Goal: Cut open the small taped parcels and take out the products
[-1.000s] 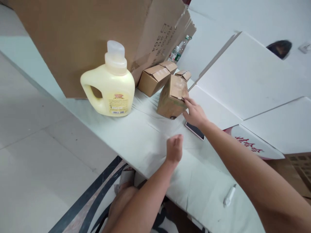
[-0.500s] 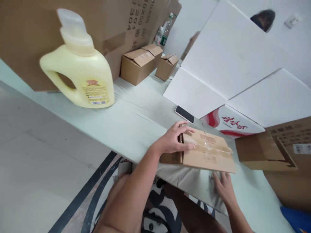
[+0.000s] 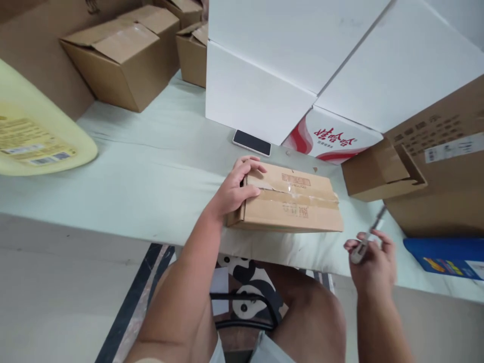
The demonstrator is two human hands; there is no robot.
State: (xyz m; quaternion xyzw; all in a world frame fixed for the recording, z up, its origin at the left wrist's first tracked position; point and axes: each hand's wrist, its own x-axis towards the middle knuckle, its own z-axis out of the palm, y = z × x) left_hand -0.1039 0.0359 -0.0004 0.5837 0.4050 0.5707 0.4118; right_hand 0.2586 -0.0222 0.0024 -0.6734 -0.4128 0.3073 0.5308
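Observation:
A taped brown cardboard box (image 3: 302, 214) lies near the front edge of the table. My left hand (image 3: 238, 186) grips its left end, thumb and fingers over the top edge. Clear tape runs lengthwise along the top seam, and red print shows beside it. To the right of the box, my right hand (image 3: 372, 257) is closed around a grey utility knife (image 3: 361, 249), apart from the box. The knife points up and away from me; its front part is blurred, so I cannot tell how far the blade is out.
A phone (image 3: 252, 142) lies behind the box. White cartons (image 3: 257, 91) stand stacked at the back. An open small box (image 3: 381, 174) and a blue packet (image 3: 446, 257) are at right. A yellow jug (image 3: 41, 131) and a closed carton (image 3: 128, 65) stand at left.
My right hand has come up from the table edge near the box and now shows a utility knife in it. My left hand stays on the box. The view has swung to the right.

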